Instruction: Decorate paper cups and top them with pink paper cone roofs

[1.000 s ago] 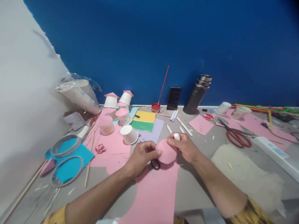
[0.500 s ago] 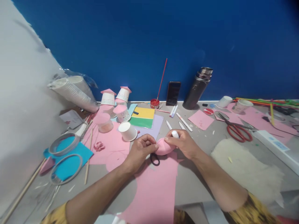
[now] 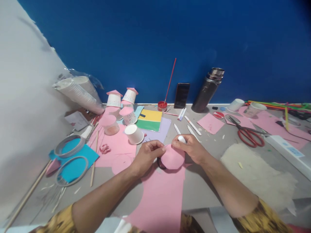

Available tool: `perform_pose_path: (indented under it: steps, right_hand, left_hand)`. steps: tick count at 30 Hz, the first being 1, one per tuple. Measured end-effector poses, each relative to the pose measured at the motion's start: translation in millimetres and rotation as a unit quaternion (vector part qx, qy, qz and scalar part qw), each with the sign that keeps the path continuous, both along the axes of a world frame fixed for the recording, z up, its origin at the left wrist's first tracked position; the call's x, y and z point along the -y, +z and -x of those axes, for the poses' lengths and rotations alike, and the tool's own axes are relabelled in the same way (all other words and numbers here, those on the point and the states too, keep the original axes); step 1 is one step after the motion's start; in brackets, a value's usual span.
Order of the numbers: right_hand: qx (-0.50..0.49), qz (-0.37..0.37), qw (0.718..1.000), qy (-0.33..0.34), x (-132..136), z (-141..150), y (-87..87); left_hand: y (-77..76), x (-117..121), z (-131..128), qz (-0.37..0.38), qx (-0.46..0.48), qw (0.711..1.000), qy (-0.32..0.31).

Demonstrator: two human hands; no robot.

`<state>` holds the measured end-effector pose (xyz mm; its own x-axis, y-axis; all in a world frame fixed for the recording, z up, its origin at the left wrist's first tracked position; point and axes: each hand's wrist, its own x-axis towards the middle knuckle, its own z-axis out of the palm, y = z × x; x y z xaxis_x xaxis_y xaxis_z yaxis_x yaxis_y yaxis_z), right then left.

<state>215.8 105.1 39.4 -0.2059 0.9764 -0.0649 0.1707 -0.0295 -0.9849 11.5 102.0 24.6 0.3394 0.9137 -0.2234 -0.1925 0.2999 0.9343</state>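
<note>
A round piece of pink paper [image 3: 173, 158] is held up between both hands over the table. My left hand [image 3: 149, 157] pinches its upper left edge between thumb and fingers. At the upper right edge, my right hand [image 3: 190, 147] grips the paper, and a white marker-like piece [image 3: 181, 139] shows at the same fingers. Just behind the disc's left side is a dark scissor handle [image 3: 160, 163], mostly hidden. Below lies a larger cut pink sheet [image 3: 162, 200] reaching to the table's front edge. A white paper cup [image 3: 133, 134] lies tipped beyond my left hand.
Small paper cups with pink roofs [image 3: 128, 115] stand at the back left, near a bagged cup stack [image 3: 77, 94]. Tape rolls [image 3: 73, 171] lie on blue paper. Red-handled scissors [image 3: 250, 136], a phone [image 3: 182, 95] and a dark flask [image 3: 208, 90] are toward the right and back.
The pink disc, earlier bent and seen foreshortened, now faces me flatter and rounder. It covers more of the dark scissor handle. Both hands keep hold, and the view has shifted slightly.
</note>
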Motion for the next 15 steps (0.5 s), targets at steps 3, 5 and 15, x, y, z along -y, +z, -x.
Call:
perform_pose_path:
  steps: [3, 5, 15]
  right_hand:
    - [0.026, 0.004, 1.000, 0.005, 0.2, 0.7, 0.2]
    - [0.044, 0.005, 0.999, -0.002, 0.6, 2.2, 0.2]
    - [0.005, 0.003, 1.000, -0.001, 0.7, 0.7, -3.7]
  left_hand:
    - [1.2, -0.4, 0.2, -0.003, -0.001, 1.000, -0.007]
    - [0.0, -0.8, 1.1, -0.002, 0.007, 1.000, -0.017]
    - [-2.5, 0.2, 1.7, 0.031, 0.057, 0.998, -0.024]
